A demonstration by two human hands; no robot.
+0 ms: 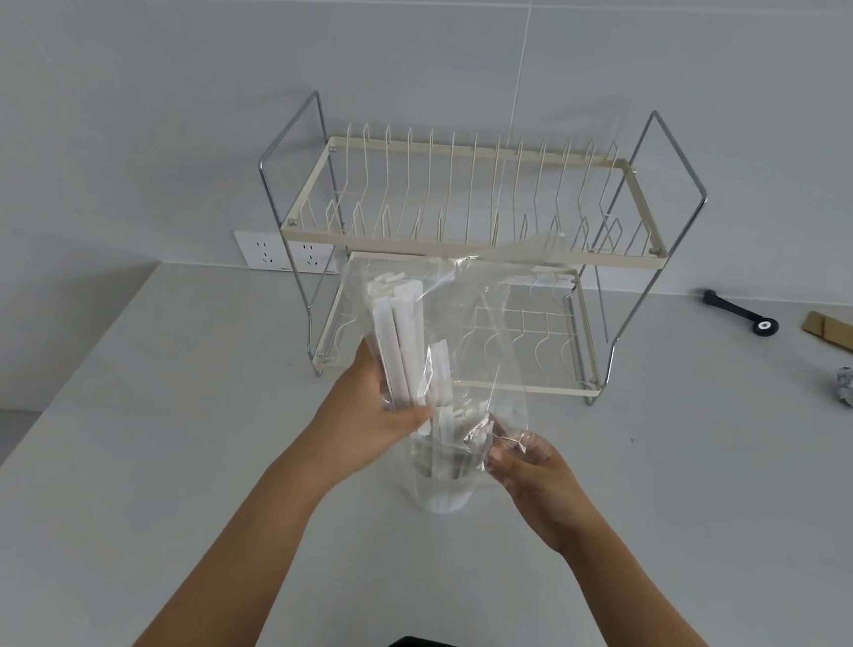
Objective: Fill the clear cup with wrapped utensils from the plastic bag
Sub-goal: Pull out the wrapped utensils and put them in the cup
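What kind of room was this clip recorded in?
Most likely a kitchen: a two-tier dish rack stands on a pale countertop against a tiled wall, with a wall socket behind it.

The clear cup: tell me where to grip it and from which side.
Grip the clear cup low on its bare lower wall, coming from the right with fingers wrapped around it. It stands upright on the counter; its mouth is crowded by wrapped utensils and the plastic bag, so the top offers no hold.
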